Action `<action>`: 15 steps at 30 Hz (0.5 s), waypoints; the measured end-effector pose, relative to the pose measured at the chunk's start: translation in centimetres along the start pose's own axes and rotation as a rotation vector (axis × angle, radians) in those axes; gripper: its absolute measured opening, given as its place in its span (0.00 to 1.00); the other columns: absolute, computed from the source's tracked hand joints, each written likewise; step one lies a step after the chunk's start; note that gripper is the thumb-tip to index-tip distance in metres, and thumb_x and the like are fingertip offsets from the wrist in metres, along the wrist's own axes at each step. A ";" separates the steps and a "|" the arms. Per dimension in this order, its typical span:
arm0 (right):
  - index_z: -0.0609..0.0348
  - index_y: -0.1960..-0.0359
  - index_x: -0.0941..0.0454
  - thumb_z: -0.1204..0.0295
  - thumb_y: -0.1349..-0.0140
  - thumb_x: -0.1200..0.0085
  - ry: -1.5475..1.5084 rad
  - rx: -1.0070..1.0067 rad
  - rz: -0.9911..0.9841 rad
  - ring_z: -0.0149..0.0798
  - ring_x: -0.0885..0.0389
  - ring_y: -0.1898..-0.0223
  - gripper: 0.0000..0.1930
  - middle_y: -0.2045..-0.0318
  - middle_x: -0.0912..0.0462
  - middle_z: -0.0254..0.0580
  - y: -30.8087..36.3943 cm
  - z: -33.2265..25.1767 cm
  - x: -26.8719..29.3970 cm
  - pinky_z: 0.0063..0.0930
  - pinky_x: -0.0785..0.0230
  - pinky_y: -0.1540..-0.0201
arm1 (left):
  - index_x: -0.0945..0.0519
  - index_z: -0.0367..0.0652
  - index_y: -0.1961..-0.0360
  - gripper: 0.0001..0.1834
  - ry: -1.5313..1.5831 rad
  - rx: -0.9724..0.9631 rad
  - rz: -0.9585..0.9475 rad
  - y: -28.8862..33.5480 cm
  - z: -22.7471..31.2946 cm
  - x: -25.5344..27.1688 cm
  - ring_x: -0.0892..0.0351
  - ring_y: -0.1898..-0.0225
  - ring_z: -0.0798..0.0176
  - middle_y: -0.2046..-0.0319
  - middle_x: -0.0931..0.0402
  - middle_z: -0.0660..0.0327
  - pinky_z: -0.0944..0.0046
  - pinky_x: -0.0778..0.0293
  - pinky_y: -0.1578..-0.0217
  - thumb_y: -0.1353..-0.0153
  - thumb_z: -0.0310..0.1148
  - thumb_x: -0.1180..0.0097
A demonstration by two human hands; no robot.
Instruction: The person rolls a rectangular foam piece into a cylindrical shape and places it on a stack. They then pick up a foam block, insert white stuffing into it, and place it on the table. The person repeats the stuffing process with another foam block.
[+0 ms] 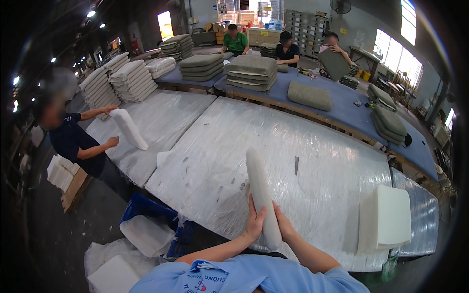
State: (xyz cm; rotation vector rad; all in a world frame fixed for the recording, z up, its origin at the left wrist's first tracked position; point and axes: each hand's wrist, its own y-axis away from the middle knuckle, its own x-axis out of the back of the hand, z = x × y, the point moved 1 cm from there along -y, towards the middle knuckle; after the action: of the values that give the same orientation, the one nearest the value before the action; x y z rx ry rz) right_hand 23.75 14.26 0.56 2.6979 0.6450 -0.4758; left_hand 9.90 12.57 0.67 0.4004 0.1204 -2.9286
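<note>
A pale off-white seat cushion (260,190) stands on its narrow edge, pointing away from me, at the near side of the plastic-wrapped table (215,141). My left hand (255,219) presses against its left face and my right hand (283,220) against its right face, so it is held between my palms. Both hands sit toward the cushion's near end. Whether its lower edge rests on the plastic is hard to tell. To the right, a stack of white foam pads (386,219) stands on the same table.
At left, a co-worker (73,136) holds a white cushion (129,128). A blue crate (149,215) and white pads (115,276) lie below the table's near left edge. Beyond, a blue-topped table (349,100) bears grey-green cushions (251,73); several people work behind it.
</note>
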 end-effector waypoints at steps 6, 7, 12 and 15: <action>0.62 0.20 0.62 0.52 0.18 0.71 0.063 0.179 0.096 0.47 0.57 0.20 0.35 0.21 0.55 0.53 -0.2 1.8 -4.6 0.37 0.64 0.21 | 0.61 0.39 0.20 0.43 0.081 0.135 -0.162 0.0 3.1 2.6 0.54 0.22 0.57 0.21 0.57 0.51 0.59 0.55 0.25 0.26 0.34 0.52; 0.62 0.20 0.62 0.53 0.18 0.71 0.050 0.206 0.117 0.47 0.57 0.20 0.35 0.21 0.55 0.53 0.1 2.4 -5.3 0.37 0.64 0.20 | 0.60 0.39 0.20 0.42 0.039 0.106 -0.206 -0.1 3.0 3.0 0.53 0.22 0.57 0.21 0.56 0.52 0.59 0.54 0.25 0.26 0.32 0.53; 0.62 0.20 0.63 0.53 0.18 0.68 0.083 0.262 0.160 0.48 0.54 0.21 0.36 0.21 0.53 0.53 0.8 3.8 -4.6 0.37 0.60 0.21 | 0.56 0.36 0.20 0.41 -0.029 0.022 -0.271 0.6 1.8 3.2 0.57 0.20 0.56 0.20 0.56 0.50 0.59 0.57 0.24 0.27 0.32 0.51; 0.63 0.20 0.64 0.51 0.19 0.69 0.023 0.271 0.163 0.47 0.53 0.22 0.37 0.21 0.53 0.53 0.1 2.6 -4.9 0.37 0.59 0.22 | 0.57 0.38 0.20 0.40 -0.049 0.036 -0.249 0.7 1.7 3.2 0.57 0.20 0.58 0.20 0.56 0.52 0.61 0.57 0.24 0.27 0.30 0.54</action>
State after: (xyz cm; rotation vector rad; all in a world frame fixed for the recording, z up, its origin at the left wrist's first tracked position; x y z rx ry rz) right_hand 19.00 11.33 0.15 2.9840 0.3854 -0.5229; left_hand 6.60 11.14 1.37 0.3405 0.1188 -3.1875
